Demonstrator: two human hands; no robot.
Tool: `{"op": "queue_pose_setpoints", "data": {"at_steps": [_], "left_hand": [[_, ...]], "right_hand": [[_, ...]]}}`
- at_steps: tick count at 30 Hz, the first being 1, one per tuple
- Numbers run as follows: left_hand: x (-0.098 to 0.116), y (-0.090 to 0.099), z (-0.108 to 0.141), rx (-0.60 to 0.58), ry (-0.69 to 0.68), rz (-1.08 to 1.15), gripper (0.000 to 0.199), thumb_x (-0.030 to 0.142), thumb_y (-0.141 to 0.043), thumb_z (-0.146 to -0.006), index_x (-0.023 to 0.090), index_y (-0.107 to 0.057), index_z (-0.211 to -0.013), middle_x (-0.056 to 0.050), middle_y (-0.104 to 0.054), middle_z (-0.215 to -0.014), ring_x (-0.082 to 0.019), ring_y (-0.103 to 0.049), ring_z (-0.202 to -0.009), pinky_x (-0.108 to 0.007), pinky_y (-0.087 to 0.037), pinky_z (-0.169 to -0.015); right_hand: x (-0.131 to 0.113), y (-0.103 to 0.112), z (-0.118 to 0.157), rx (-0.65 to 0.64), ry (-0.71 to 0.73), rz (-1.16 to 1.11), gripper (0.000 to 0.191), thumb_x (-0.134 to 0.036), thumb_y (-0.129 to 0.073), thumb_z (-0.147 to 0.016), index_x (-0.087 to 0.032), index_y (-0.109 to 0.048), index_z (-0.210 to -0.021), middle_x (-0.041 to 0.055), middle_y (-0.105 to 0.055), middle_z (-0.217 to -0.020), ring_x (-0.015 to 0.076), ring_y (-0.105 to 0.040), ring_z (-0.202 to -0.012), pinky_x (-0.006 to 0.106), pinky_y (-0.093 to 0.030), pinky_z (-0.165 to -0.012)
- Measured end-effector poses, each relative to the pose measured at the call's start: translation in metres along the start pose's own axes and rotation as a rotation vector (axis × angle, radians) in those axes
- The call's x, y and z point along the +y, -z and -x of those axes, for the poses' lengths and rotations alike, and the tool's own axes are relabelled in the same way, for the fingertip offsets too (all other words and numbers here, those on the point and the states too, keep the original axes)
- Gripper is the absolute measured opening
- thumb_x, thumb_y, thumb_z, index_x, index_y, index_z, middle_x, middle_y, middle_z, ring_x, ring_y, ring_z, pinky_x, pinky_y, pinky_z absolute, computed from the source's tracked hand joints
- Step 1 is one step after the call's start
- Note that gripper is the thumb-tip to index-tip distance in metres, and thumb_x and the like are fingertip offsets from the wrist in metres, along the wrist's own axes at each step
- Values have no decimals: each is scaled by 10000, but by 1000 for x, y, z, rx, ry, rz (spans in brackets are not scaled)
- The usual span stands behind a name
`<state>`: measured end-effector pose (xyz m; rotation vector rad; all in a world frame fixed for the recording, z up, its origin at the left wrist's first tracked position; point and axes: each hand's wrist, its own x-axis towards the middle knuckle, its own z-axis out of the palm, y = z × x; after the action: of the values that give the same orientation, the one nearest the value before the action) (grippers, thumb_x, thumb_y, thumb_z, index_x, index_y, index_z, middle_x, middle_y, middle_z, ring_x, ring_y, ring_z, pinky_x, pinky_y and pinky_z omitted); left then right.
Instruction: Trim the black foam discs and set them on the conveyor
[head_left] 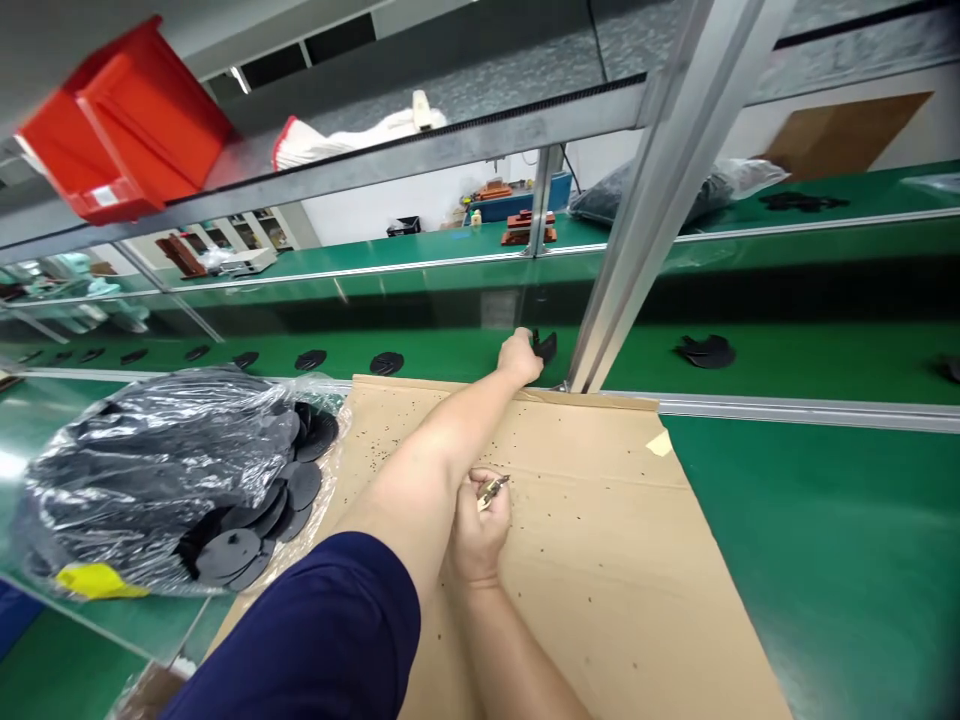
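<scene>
My left hand (519,358) reaches far forward over the cardboard sheet (600,520) and is closed on a black round plastic part (545,346) at the green conveyor belt (787,365). My right hand (480,530) rests over the cardboard near me, gripping a small metal tool (492,489) whose tip points up and right. A clear plastic bag (150,470) full of the same black discs lies at the left, with several discs (255,520) spilling from its mouth.
More black discs (386,362) ride the belt to the left, another (706,351) to the right. A slanted aluminium post (645,190) stands just right of my left hand. A red bin (124,120) and white gloves (352,135) sit on the overhead shelf. Dark crumbs dot the cardboard.
</scene>
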<state>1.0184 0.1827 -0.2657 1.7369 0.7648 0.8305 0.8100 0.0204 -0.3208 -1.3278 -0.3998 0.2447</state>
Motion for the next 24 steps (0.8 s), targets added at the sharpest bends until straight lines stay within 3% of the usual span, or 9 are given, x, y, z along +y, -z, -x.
{"op": "queue_pose_setpoints", "data": {"at_steps": [4, 8, 11, 14, 18, 24], "left_hand": [[13, 43, 35, 103, -10, 103, 273, 101, -672, -692, 22, -636, -950, -129, -653, -903, -223, -595, -934, -385, -400, -852], [15, 115, 97, 201, 54, 392, 279, 46, -657, -689, 84, -678, -965, -116, -683, -950, -201, -612, -913, -350, -415, -862], [1, 172, 153, 200, 146, 508, 249, 49, -679, -699, 103, -674, -941, -106, -690, -941, -196, -624, -905, -338, -456, -881], [-24, 214, 203, 115, 224, 644, 264, 198, -763, -667, 113, -659, -893, -87, -687, -902, -219, -635, -886, -355, -495, -841], [-49, 240, 242, -56, 294, 874, 480, 306, -831, -600, 150, -583, -981, -84, -676, -955, -228, -646, -879, -356, -524, -768], [-56, 244, 250, -213, 298, 816, 513, 417, -771, -690, 203, -478, -1053, -75, -654, -964, -196, -661, -736, -257, -516, -547]], "right_hand": [[4, -4, -2, -49, -12, -64, 394, -424, -623, -740, -205, -424, -1002, -2, -451, -784, 151, -509, -658, 268, -455, -621], [4, -9, -2, -89, -7, 5, 487, -449, -655, -714, -201, -428, -1067, 26, -474, -880, 163, -535, -740, 283, -470, -670], [1, -12, 2, -130, 16, 59, 473, -452, -649, -730, -181, -465, -1070, 35, -507, -874, 168, -545, -735, 289, -468, -677], [-3, -13, 6, -189, 76, 70, 461, -441, -597, -779, -159, -467, -1120, 33, -537, -851, 160, -544, -696, 294, -467, -674], [-7, -10, 9, -274, 198, 179, 472, -427, -555, -831, -137, -477, -1194, 60, -577, -915, 180, -571, -777, 341, -477, -779], [-20, 5, 13, -415, 410, 446, 420, -394, -541, -871, -161, -547, -1221, 99, -619, -999, 232, -584, -924, 408, -449, -900]]}}
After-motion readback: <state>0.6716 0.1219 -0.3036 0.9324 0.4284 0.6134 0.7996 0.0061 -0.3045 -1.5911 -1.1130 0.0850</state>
